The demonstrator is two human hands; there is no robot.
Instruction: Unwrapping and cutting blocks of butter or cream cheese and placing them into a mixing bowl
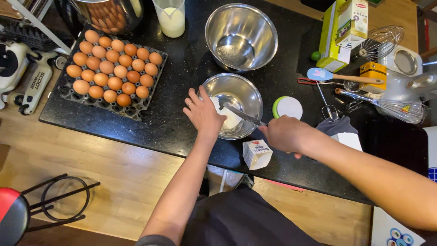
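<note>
In the centre of the frame the left hand rests on the near rim of a small round bowl of shiny steel, its fingers curled over the edge and closed on a white soft block that lies inside the bowl at its lower left side. The right hand, just right of this bowl, is closed around the handle of a thin metal knife, and the blade reaches into the bowl and touches the white block. The bowl stands on a black speckled stone counter. Just below the bowl, near the counter's front edge, stands a small white carton with its top open. Above the small bowl, in the upper middle of the frame, is a larger empty steel bowl. In the upper left lies a dark tray with brown eggs, and beside it, at the top, a clear measuring cup with white liquid. To the right of the small bowl lies a round white lid with a green rim. Further right I see a light blue spatula with a wooden handle and a wire whisk. In the upper right stands a yellow-green carton.
</note>
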